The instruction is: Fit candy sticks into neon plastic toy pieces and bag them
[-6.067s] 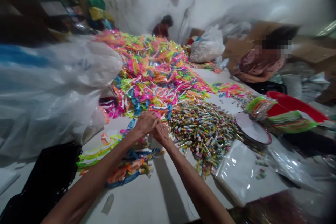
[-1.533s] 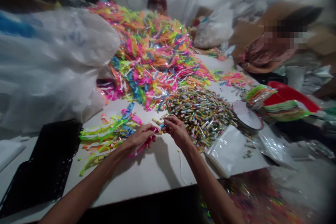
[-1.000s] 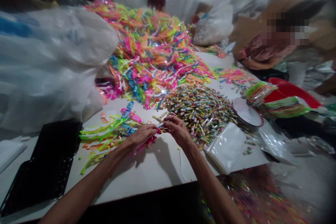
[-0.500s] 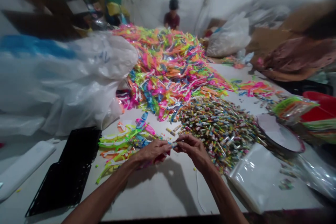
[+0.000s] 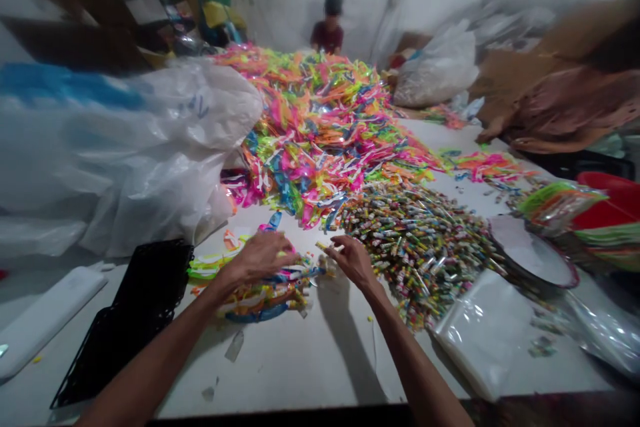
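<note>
My left hand (image 5: 263,257) is over a small heap of neon plastic strips (image 5: 260,300) on the near table. Its fingers look apart and bent down towards a pink piece; the fingertips are partly blurred. My right hand (image 5: 354,261) is closed, thumb and fingers pinching a small wrapped roll (image 5: 323,247) at the edge of the big pile. That pile of small printed rolls (image 5: 425,247) spreads just right of this hand. Several rolls also lie at the right end of the strips in the small heap.
A large mound of neon plastic pieces (image 5: 320,127) covers the far table. White plastic sacks (image 5: 165,147) bulge at left, near black trays (image 5: 135,307) and a white case (image 5: 55,313). Clear bags (image 5: 485,333) and a round tray (image 5: 535,253) lie right. Two people sit beyond.
My hands, together on a small piece before, have moved apart. The left went left over the small heap; the right now pinches a roll. Several strips with rolls now lie nearer on the heap.
</note>
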{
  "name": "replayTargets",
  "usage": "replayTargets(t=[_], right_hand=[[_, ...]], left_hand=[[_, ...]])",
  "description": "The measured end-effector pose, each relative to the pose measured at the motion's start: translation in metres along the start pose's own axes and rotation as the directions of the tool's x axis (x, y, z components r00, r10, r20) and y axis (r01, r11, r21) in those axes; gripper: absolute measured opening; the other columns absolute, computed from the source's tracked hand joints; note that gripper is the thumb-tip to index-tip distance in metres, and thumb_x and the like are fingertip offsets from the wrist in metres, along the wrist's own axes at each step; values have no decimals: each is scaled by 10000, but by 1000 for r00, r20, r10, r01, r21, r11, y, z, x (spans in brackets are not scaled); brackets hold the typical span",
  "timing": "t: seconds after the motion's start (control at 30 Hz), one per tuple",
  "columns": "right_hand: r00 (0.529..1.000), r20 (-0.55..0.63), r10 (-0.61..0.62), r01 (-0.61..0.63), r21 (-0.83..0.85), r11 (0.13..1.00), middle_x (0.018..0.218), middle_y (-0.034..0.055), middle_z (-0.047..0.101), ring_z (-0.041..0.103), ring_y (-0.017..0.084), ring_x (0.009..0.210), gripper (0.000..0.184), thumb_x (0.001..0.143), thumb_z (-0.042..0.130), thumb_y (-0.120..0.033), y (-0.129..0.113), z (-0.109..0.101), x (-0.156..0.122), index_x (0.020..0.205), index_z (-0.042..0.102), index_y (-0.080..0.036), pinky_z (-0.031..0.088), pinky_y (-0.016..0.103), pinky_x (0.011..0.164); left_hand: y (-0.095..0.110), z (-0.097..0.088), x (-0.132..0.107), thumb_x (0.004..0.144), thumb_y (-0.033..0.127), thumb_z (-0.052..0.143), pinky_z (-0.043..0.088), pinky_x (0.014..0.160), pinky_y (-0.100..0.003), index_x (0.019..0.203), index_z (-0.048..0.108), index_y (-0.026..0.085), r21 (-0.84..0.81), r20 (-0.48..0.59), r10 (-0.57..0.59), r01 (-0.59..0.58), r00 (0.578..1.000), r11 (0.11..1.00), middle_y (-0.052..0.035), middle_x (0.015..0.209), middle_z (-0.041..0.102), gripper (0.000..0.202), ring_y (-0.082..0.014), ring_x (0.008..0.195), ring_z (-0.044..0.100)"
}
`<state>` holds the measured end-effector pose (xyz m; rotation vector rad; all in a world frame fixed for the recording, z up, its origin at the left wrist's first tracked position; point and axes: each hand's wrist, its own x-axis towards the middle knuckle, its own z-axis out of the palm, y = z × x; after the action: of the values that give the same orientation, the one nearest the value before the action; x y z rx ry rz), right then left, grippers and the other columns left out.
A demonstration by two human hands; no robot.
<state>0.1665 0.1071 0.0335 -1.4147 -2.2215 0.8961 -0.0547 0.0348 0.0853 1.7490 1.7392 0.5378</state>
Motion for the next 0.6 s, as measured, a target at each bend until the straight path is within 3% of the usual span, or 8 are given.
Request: replayTargets(t=[0.07, 0.1, 0.17, 0.23, 0.3, 0.4, 0.5, 0.6], right_hand=[[1000, -6, -24, 20, -365, 931, 992, 85, 640, 603, 205, 841, 200, 800, 542, -253, 1, 9, 17, 943, 656, -174, 407, 278, 673], [999, 17, -29, 33, -483, 875, 1008, 92, 633, 594, 210, 872, 187, 811, 509, -210, 0, 14, 22, 925, 654, -173, 393, 271, 666], [998, 55, -38, 64, -608, 791, 1007, 104, 628, 576, 213, 905, 209, 830, 446, -151, -2, 22, 29, 876, 649, -171, 366, 263, 649], [996, 71, -48, 82, -640, 764, 988, 104, 630, 562, 211, 913, 223, 835, 421, -132, -2, 26, 28, 840, 641, -171, 347, 261, 652], [996, 69, -54, 85, -614, 785, 979, 93, 630, 555, 203, 910, 203, 824, 431, -137, 1, 26, 23, 832, 630, -177, 337, 259, 664], [998, -4, -63, 53, -498, 865, 941, 75, 632, 557, 188, 872, 166, 819, 440, -183, 8, 19, 13, 851, 603, -179, 337, 258, 676], [996, -84, -16, -8, -273, 962, 815, 50, 635, 565, 176, 756, 166, 825, 443, -267, 13, 14, 5, 857, 579, -178, 353, 261, 655], [992, -120, 32, -31, 15, 999, 724, 20, 619, 558, 161, 658, 188, 803, 455, -311, 12, 15, 2, 874, 576, -186, 376, 257, 613]], left_hand=[[-15, -7, 26, 837, 396, 426, 352, 771, -310, 828, 623, 194, 217, -164, -115, 150, 980, 965, -80, 940, 620, 282, -236, 903, 546], [-24, -8, 40, 827, 377, 442, 355, 773, -327, 859, 614, 174, 250, -203, -162, 211, 966, 945, -107, 964, 618, 268, -260, 932, 545], [-40, -6, 64, 707, 369, 602, 367, 740, -334, 829, 601, 146, 250, -216, -224, 275, 950, 928, -123, 909, 624, 254, -295, 918, 554], [-55, -1, 81, 573, 303, 700, 375, 678, -308, 756, 590, 142, 211, -189, -258, 296, 947, 931, -91, 793, 623, 267, -286, 836, 575], [-66, 1, 89, 558, 244, 677, 370, 609, -275, 729, 582, 144, 146, -178, -280, 307, 943, 941, -49, 707, 604, 220, -240, 733, 580], [-74, -7, 86, 653, 220, 553, 367, 541, -237, 811, 585, 138, 1, -186, -266, 271, 946, 962, -19, 703, 596, 181, -165, 634, 559], [-72, -20, 71, 716, 219, 442, 417, 538, -225, 849, 582, 129, -144, -198, -230, 204, 953, 968, -39, 831, 617, 213, -122, 606, 566], [-61, -28, 51, 729, 243, 402, 480, 584, -262, 831, 596, 137, -224, -189, -194, 150, 963, 963, -70, 960, 621, 243, -130, 620, 601]])
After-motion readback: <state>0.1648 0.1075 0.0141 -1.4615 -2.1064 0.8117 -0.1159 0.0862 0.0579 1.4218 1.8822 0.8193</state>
